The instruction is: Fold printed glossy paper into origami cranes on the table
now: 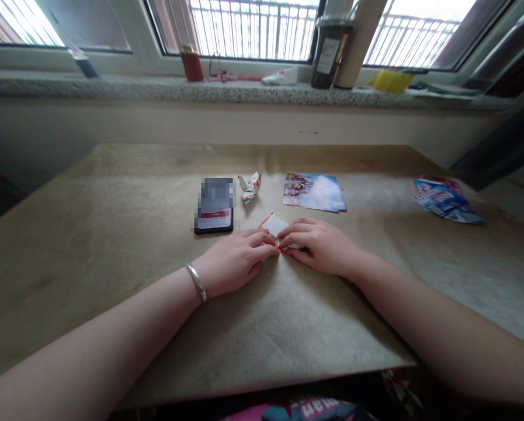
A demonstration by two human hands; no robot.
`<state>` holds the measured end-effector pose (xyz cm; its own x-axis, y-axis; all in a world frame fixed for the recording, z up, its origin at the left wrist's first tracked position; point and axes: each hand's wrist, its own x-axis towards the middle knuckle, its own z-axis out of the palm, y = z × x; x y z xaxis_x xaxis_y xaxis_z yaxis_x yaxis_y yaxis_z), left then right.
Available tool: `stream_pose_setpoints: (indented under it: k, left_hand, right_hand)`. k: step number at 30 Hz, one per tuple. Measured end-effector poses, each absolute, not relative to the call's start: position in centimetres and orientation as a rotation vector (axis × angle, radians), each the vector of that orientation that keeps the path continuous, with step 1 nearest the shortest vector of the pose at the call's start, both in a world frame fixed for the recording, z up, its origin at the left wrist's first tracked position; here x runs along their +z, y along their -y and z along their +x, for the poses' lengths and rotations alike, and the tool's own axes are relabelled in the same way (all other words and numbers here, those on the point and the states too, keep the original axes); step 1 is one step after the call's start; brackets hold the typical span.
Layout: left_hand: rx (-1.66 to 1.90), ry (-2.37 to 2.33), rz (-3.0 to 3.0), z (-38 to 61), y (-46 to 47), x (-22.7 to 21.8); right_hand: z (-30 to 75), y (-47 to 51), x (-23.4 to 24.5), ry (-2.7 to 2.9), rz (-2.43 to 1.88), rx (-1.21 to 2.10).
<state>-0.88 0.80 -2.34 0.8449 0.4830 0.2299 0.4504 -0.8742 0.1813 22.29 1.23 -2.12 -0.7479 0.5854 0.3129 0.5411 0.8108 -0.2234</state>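
A small folded sheet of paper [274, 224], white with an orange edge and some coloured print, lies on the table between my hands. My left hand [239, 257], with a silver bangle at the wrist, presses its fingertips on the paper's near left part. From the other side my right hand [318, 244] pinches the near right part, its fingers bent and close to the left ones. Both hands cover much of the paper, so the fold under the fingertips is hidden. Just beyond stands a folded paper figure [250, 187] with pointed flaps.
Left of the paper figure lies a phone [215, 219], its screen partly blurred. Printed sheets [318, 190] rest behind my right hand, and a fanned stack of blue and red cards [448, 200] sits far right. Jars and small items line the windowsill [148, 88].
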Motion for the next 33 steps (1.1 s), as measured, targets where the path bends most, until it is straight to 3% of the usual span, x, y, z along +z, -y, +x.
stream_pose_setpoints:
  k: [33]
  left_hand:
    - [0.354,-0.782,2.920,-0.7,-0.6,-2.0]
  right_hand:
    - [22.3,-0.9,-0.9,2.840,-0.828,-0.141]
